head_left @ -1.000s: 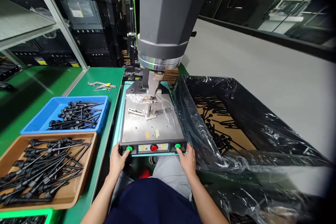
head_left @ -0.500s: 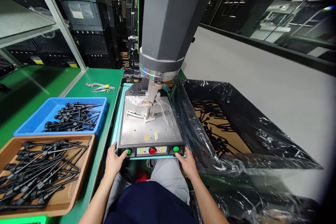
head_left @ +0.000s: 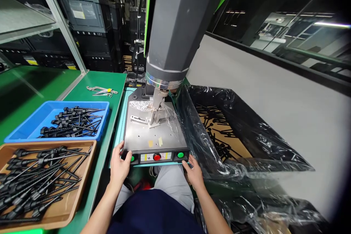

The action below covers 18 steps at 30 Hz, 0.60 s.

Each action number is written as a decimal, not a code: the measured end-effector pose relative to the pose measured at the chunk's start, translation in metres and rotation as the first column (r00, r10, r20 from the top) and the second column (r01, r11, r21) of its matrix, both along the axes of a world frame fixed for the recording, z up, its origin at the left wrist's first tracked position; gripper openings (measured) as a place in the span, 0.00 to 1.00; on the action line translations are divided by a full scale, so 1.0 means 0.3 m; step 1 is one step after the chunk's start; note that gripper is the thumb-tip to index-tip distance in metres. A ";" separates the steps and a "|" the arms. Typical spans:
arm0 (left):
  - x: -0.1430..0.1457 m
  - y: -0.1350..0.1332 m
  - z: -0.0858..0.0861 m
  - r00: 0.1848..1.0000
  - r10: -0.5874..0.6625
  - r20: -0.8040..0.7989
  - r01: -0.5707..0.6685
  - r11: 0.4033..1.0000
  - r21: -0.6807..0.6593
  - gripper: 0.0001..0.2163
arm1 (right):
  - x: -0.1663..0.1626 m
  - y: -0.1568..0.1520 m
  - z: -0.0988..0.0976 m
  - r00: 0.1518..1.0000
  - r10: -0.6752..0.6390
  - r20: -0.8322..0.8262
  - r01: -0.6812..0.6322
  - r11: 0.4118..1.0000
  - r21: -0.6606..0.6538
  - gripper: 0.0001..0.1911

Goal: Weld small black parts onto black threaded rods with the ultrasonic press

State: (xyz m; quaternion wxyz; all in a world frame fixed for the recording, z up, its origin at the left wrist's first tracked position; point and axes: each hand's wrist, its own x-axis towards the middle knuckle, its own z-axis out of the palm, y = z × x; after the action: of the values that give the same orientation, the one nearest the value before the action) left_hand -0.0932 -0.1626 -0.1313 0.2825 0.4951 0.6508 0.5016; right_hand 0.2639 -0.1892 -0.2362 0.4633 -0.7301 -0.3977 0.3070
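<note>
A press machine stands before me, its grey head (head_left: 175,25) lowered onto a small fixture (head_left: 155,115) on the steel base plate (head_left: 153,137). My left hand (head_left: 120,166) rests at the front left corner, thumb on the left green button (head_left: 132,158), fingers curled round the edge. At the front right corner my right hand (head_left: 194,173) lies with its thumb by the right green button (head_left: 180,155). A red button (head_left: 156,157) sits between them. Clear film (head_left: 171,117) covers part of the plate.
A blue tray (head_left: 33,124) and a brown tray (head_left: 76,186) of black rods lie on the green bench at left. A carton lined with black plastic (head_left: 246,135) holding black parts stands at right. Metal tools (head_left: 101,90) lie further back. Dark crates fill the shelving behind.
The view has shifted slightly, so the machine and trays sit lower left in frame. Both hands stay at the front corners by the green buttons.
</note>
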 end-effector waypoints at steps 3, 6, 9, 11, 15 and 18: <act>-0.012 -0.022 -0.037 1.000 0.015 0.010 -0.014 0.999 -0.040 0.24 | -0.020 -0.021 0.027 0.998 -0.055 0.041 0.053 0.997 0.049 0.34; -0.032 -0.053 -0.078 0.999 0.034 0.016 -0.032 0.994 -0.106 0.25 | -0.059 -0.027 0.064 0.998 -0.056 0.031 0.053 0.995 0.089 0.30; -0.053 -0.080 -0.105 0.998 0.057 0.017 -0.053 0.983 -0.177 0.26 | -0.109 -0.010 0.106 1.000 0.003 -0.024 -0.001 0.994 0.108 0.29; -0.065 -0.092 -0.116 0.998 0.064 0.016 -0.059 0.978 -0.198 0.27 | -0.147 0.010 0.135 0.997 0.047 -0.053 -0.040 0.992 0.124 0.28; -0.071 -0.094 -0.126 0.997 0.069 0.025 -0.064 0.980 -0.186 0.26 | -0.241 0.066 0.193 0.973 0.180 -0.141 -0.154 0.971 0.181 0.27; -0.049 -0.065 -0.098 0.993 0.072 0.097 -0.056 0.986 -0.158 0.25 | -0.329 0.132 0.243 0.927 0.329 -0.180 -0.288 0.932 0.221 0.24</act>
State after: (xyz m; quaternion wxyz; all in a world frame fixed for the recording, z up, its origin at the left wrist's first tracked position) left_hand -0.1078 -0.1822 -0.1607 0.3369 0.4239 0.6882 0.4829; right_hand 0.1651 -0.1497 -0.1633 0.5166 -0.5730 -0.4834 0.4136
